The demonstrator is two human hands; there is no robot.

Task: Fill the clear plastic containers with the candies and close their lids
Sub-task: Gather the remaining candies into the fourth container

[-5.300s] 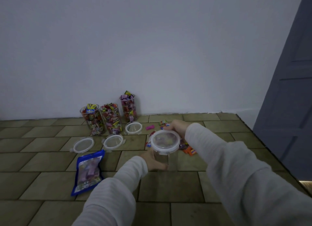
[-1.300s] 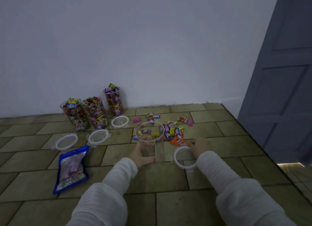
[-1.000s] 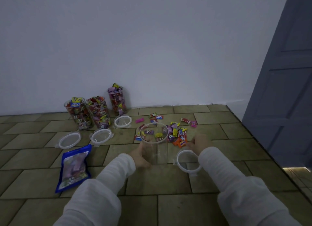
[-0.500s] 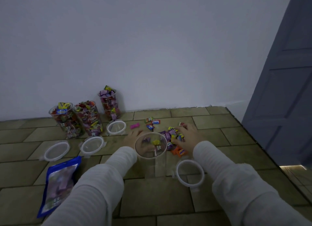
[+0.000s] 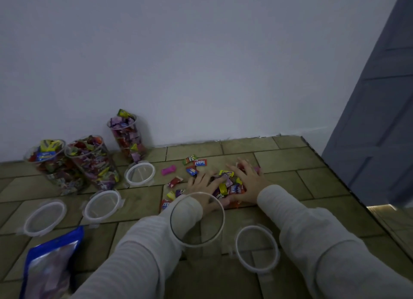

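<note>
On the tiled floor [image 5: 279, 160], at about twelve o'clock from the empty jar [image 5: 197, 220], lies the loose heap of candies [image 5: 226, 184], and both hands are laid over it. The left hand [image 5: 201, 184] rests at the heap's nine o'clock edge, fingers spread and nearly flat; the right hand [image 5: 245, 182] covers its three o'clock side, fingers also spread, cupping inward. Neither grip has closed on anything yet, so both read as open, pressed onto the sweets as if to rake them together. The empty jar stands upright with its mouth open, just at six o'clock from the heap, between the two sleeves; its lid [image 5: 257, 248] lies flat at the jar's three o'clock. The heap's long axis runs roughly nine to three, across both palms. Judging by this, the coming scoop must travel straight back toward six o'clock, and either hand is about equally near. Three filled jars [image 5: 89, 162] stand unlidded at ten o'clock, by the wall.
</note>
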